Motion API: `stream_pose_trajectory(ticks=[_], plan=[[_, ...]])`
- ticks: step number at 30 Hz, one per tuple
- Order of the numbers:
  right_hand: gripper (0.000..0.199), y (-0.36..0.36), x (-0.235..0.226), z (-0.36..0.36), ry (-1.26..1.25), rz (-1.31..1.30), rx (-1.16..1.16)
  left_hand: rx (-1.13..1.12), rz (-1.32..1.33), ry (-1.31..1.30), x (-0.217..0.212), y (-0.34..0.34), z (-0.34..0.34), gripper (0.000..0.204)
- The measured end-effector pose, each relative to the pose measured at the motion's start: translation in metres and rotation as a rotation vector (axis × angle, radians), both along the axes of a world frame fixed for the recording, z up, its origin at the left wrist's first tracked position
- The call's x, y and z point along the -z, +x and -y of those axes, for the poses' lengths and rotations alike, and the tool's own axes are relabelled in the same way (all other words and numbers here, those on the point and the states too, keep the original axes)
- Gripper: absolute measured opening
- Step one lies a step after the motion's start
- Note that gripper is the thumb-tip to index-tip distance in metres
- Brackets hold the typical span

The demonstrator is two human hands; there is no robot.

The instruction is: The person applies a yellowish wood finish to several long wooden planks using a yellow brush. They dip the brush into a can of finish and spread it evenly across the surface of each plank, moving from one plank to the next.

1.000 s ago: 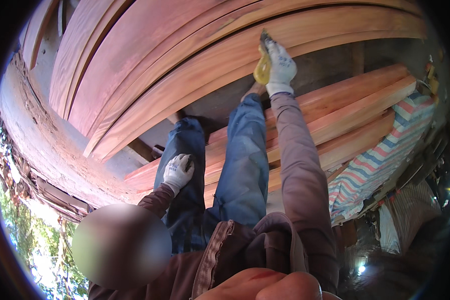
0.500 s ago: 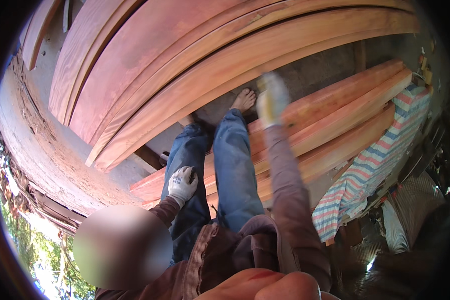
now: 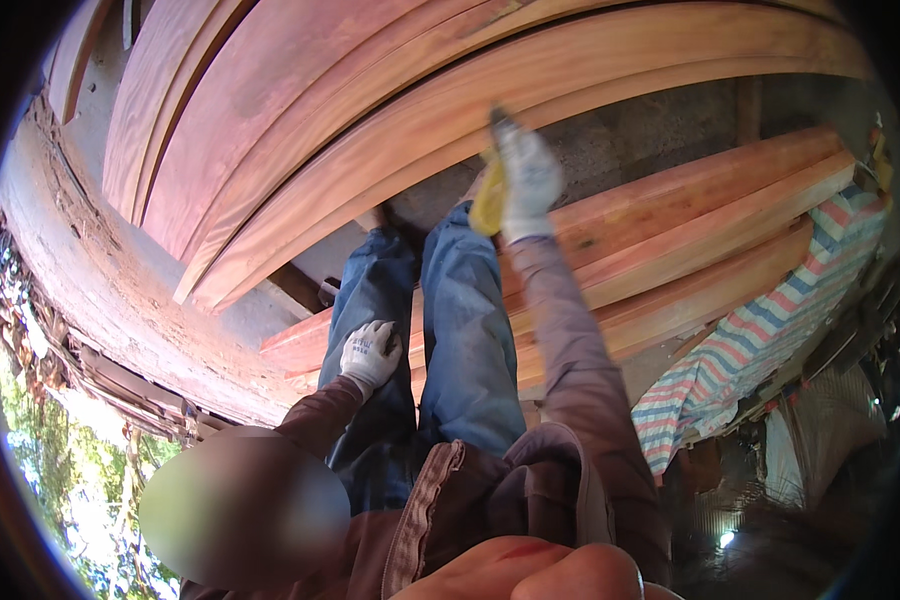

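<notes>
My right hand, in a white work glove and blurred by motion, is closed around a yellow tool. A dark tip shows at its far end, but its kind is hard to make out. The dark tip is over or close to the near edge of a long reddish wooden board; I cannot tell whether it touches. My left hand, also gloved in white, lies on my left leg in blue jeans, fingers resting on the cloth and nothing seen in them.
More wide reddish boards lie side by side beyond. Several thick wooden beams run behind and beside my legs to the right. A striped sheet covers something at the right. Bare ground stretches along the left.
My right hand has swung left with the yellow tool, which shows more plainly now. My left hand stays on my leg, and the whole view has shifted slightly.
</notes>
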State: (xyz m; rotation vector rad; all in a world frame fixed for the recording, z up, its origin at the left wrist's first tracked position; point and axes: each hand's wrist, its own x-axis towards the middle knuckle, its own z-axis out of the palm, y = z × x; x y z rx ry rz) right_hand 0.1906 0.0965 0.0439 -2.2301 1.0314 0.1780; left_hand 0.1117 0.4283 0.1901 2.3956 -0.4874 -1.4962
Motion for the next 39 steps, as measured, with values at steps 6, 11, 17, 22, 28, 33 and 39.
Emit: stream_pose_trajectory(ticks=[6,11,17,22,28,33,39], plan=[[0.023,-0.007,-0.013,-0.026,0.119,0.193,-0.317,-0.101,0.01,0.069,0.002,-0.018,-0.003,0.026],[0.017,0.039,-0.009,0.091,-0.36,0.447,-0.722,-0.133,0.014,0.075,0.001,-0.031,-0.013,0.025],[0.026,0.041,0.023,0.115,-0.543,0.361,-1.066,-0.245,0.031,0.179,-0.005,-0.02,-0.025,0.026],[0.023,-0.008,0.008,0.083,-0.277,0.296,-0.814,-0.223,0.035,0.102,-0.007,-0.024,-0.035,0.025],[0.03,0.032,0.004,0.11,-0.34,0.262,-0.211,-0.13,-0.027,0.097,0.013,-0.048,-0.076,0.025],[0.036,0.04,0.009,0.048,-0.323,0.19,-0.213,-0.14,-0.046,-0.025,0.009,-0.042,-0.099,0.024],[0.037,0.039,0.006,-0.08,0.068,0.221,0.098,-0.231,0.04,-0.115,-0.002,-0.023,-0.138,0.023]])
